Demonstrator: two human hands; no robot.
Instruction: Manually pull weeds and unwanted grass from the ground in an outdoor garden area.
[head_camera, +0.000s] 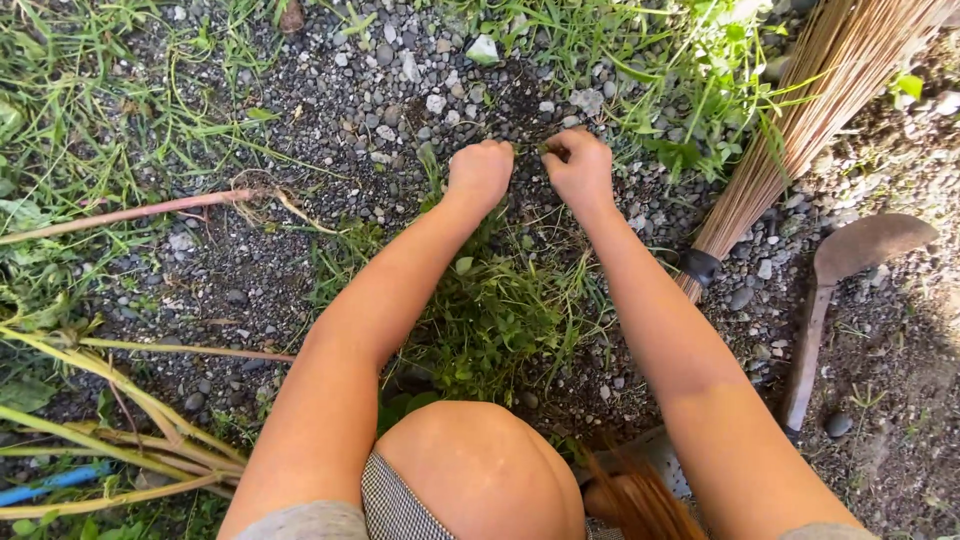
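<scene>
Both my arms reach forward over my bare knee (480, 465) to gravelly ground. My left hand (480, 172) is closed in a fist on thin grass stems at the soil. Close to its right, my right hand (578, 165) is also closed, pinching a small green weed stem. A patch of low leafy weeds (490, 315) grows between my forearms, just below the hands. What lies inside each fist is mostly hidden.
A straw broom (800, 120) lies at the upper right, its bristles bound by a dark band. A curved rusty blade with a wooden handle (830, 290) rests on the dirt at right. Pulled stalks (110, 400) lie at left, and grass borders the gravel (400, 90).
</scene>
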